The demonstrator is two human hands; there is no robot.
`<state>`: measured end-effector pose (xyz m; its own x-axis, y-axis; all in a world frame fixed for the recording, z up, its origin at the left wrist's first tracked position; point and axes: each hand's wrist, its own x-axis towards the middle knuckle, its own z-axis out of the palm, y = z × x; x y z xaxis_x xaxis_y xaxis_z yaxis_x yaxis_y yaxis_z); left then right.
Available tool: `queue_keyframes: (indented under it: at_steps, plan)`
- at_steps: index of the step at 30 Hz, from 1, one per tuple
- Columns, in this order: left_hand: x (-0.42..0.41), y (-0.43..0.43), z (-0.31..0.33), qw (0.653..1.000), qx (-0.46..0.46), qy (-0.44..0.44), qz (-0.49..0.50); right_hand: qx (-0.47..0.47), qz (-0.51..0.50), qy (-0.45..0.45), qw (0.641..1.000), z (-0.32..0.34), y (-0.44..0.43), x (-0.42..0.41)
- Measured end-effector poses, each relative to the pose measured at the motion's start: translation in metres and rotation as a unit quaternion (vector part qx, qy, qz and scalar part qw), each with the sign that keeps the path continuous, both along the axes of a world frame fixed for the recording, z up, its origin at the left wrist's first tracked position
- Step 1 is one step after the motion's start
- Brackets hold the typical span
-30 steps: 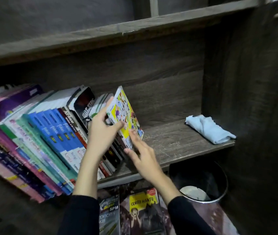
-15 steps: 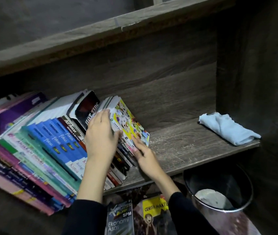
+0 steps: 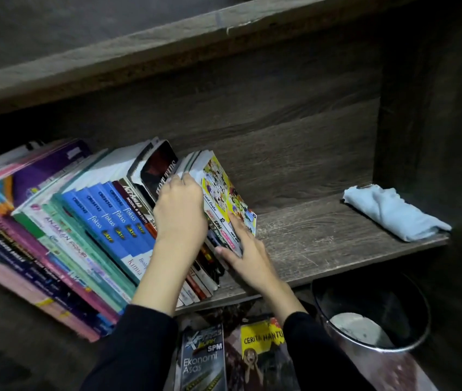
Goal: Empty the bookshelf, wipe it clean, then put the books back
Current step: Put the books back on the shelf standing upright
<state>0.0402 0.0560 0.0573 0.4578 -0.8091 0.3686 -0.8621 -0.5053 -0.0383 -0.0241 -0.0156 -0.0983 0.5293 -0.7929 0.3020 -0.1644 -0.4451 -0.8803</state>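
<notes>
A row of leaning books (image 3: 88,227) fills the left half of the dark wooden shelf (image 3: 322,244). The last one at the right end is a thin book with a yellow cartoon cover (image 3: 225,197). My left hand (image 3: 180,213) lies over the tops and spines of the books just left of it, fingers bent over their upper edges. My right hand (image 3: 245,249) presses with straight fingers against the lower part of the yellow cover and its spine. A folded light blue cloth (image 3: 393,214) lies at the shelf's far right.
Below the shelf, more books lie on the floor, among them an Ekonomi Asas book (image 3: 203,359) and a yellow Cerita Hantu book (image 3: 260,351). A black metal bin (image 3: 370,314) with pale rubbish stands at the lower right. The bookcase side wall (image 3: 435,108) closes off the right.
The yellow-covered book went from tilted apart to pressed flat against the row. My left hand slid down from its top edge onto the neighbouring books. The camera moved closer and lower.
</notes>
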Motion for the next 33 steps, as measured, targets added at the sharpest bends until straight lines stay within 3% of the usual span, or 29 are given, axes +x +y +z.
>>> queue_keyframes:
  at_steps: [8, 15, 21, 26, 33]
  plan:
    - [0.017, 0.007, 0.006, 0.991, -0.061, 0.033, -0.117, 0.007, 0.002, -0.018, 1.0, 0.005, 0.007, -0.001]
    - [0.013, 0.012, -0.003, 0.993, 0.027, -0.102, -0.049, -0.015, 0.005, 0.021, 1.0, 0.002, 0.005, 0.001]
    - [0.007, 0.016, -0.008, 0.989, 0.008, -0.143, -0.022, -0.047, -0.011, 0.047, 0.998, -0.001, 0.004, 0.002]
    - [0.005, 0.024, -0.006, 0.991, -0.1, -0.082, -0.047, -0.038, -0.009, 0.045, 0.998, -0.003, 0.003, 0.001]
    - [0.006, 0.038, -0.033, 0.963, -0.267, -0.009, -0.037, -0.017, -0.007, 0.007, 1.0, -0.002, -0.001, -0.004]
